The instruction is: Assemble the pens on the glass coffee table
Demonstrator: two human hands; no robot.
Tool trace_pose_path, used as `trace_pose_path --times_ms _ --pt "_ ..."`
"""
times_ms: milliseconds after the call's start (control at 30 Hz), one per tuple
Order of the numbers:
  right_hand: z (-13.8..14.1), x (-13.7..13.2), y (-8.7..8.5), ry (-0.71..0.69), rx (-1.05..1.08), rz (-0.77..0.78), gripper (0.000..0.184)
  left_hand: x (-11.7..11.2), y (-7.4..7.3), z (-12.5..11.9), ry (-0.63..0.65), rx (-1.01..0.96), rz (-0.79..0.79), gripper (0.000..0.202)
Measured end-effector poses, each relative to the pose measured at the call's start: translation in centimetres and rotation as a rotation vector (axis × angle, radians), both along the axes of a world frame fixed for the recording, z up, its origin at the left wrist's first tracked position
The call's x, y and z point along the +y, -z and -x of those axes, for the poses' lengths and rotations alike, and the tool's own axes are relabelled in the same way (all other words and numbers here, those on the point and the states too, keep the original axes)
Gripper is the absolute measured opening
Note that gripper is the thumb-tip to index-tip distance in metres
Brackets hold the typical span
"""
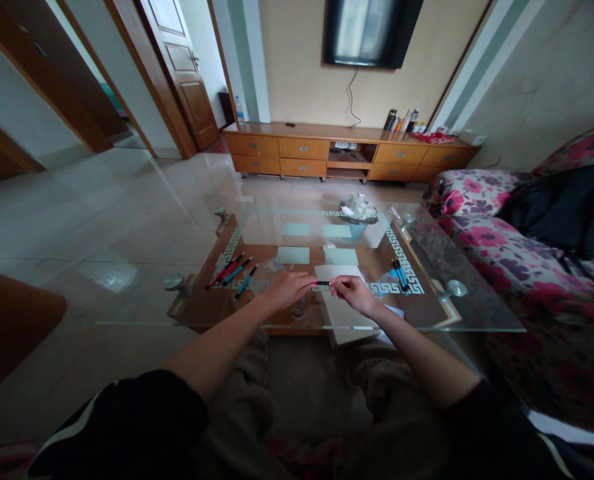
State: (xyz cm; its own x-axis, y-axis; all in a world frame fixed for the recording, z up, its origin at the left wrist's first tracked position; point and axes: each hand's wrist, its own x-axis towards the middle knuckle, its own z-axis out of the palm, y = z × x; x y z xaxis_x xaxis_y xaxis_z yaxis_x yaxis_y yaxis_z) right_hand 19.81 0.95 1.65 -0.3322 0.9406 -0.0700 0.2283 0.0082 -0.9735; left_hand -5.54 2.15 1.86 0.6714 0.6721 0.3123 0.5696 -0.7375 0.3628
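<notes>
Above the near part of the glass table (257,313), a dark pen (323,283) with a bit of red spans the gap between my hands. My left hand (293,288) has its fingers closed on the pen's left end. At the other end, my right hand (354,292) pinches the pen between thumb and fingers. Several red, blue and black pens (234,268) lie loose on the glass to the left. To the right rests a small group of blue and black pens (401,275). White paper (339,313) lies beneath my right hand.
A teal basket (357,230) filled with crumpled plastic shows near the table's far right. A floral sofa (481,233) with a black bag (567,207) stands to the right. Along the far wall runs a wooden cabinet (304,148) below a television (371,33).
</notes>
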Motion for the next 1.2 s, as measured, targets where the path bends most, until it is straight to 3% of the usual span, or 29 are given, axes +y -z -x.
trace_pose_path --times_ms 600,1033,1200 --pt "-0.67 0.39 0.76 0.01 -0.133 -0.175 0.054 0.29 0.47 0.17 0.009 -0.023 0.068 0.039" --pt "0.02 0.21 0.18 0.084 0.012 -0.116 0.048 0.16 0.3 0.3 -0.014 0.003 0.068 0.037" --pt "-0.15 0.22 0.05 0.088 -0.051 -0.054 0.05 0.03 0.19 0.36 -0.024 -0.01 0.06 0.039"
